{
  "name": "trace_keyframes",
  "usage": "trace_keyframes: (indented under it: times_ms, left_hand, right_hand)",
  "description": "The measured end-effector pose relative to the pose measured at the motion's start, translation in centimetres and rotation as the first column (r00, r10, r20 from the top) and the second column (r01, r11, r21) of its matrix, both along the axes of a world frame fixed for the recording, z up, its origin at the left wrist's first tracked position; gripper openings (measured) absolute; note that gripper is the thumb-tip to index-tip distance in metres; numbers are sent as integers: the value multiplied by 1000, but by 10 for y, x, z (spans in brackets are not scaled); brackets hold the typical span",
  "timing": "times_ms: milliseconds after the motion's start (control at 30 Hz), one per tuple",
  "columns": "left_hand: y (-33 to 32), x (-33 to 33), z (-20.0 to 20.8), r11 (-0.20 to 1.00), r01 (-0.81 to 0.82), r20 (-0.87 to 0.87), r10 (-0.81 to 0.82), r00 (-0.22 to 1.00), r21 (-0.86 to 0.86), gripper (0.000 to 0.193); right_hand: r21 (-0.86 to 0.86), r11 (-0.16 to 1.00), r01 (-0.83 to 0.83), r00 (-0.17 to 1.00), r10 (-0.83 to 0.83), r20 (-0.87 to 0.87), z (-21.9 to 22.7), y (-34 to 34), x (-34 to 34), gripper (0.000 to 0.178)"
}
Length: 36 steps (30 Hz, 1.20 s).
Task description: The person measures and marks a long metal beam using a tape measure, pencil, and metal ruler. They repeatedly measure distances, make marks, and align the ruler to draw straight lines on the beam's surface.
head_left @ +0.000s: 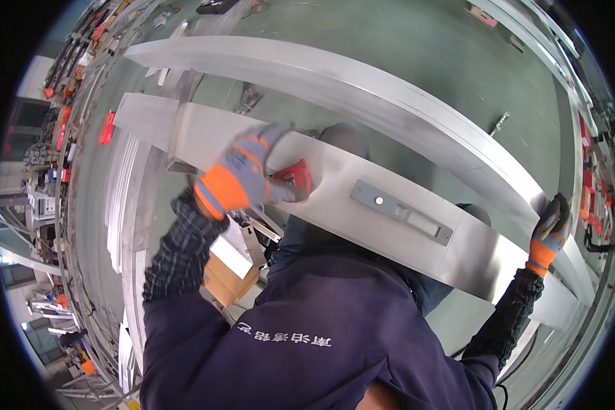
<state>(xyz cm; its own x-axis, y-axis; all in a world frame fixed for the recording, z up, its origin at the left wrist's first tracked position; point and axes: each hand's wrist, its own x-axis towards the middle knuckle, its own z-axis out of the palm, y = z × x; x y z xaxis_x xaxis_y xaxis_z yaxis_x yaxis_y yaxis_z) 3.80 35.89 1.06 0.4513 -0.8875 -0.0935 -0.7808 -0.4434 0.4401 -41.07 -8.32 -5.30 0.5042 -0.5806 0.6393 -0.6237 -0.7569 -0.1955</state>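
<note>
A long silvery metal panel (335, 171) lies across in front of me at a slant. Set into it is a grey lock plate (403, 212) with a round white button and a rectangular slot. My left hand (242, 167), in a grey and orange glove, is slightly blurred over the panel. Its thumb and fingers curl round a small red tool (299, 176), whose exact kind I cannot make out. At the far right, my gloved right hand (550, 236) is closed over the edge of a second long metal beam (362, 82), beyond the panel.
An open cardboard box (232, 277) with white sheets stands below the panel on the left. Stacked pale metal strips (121, 205) lie at the left. A red box (107, 128) sits on the green floor (417, 41). Shelves of tools and parts line the left side.
</note>
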Motion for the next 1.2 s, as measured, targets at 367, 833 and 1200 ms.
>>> trace_keyframes:
  times_ms: [367,833,1200]
  left_hand:
    - [22,-52,-26,929,-19,-225,-70,972,-370,80]
    - [-72,-109,28,860,365,-547,-509,665,-356,93]
    - [-45,-26,47,986,124,-347,-78,935,112,45]
  right_hand:
    - [277,816,-508,825,368,429,61,132,116,33]
    - [402,421,-813,581,636,508,51,230,147,44]
    - [423,777,-466,769,119,627,85,156,48,24]
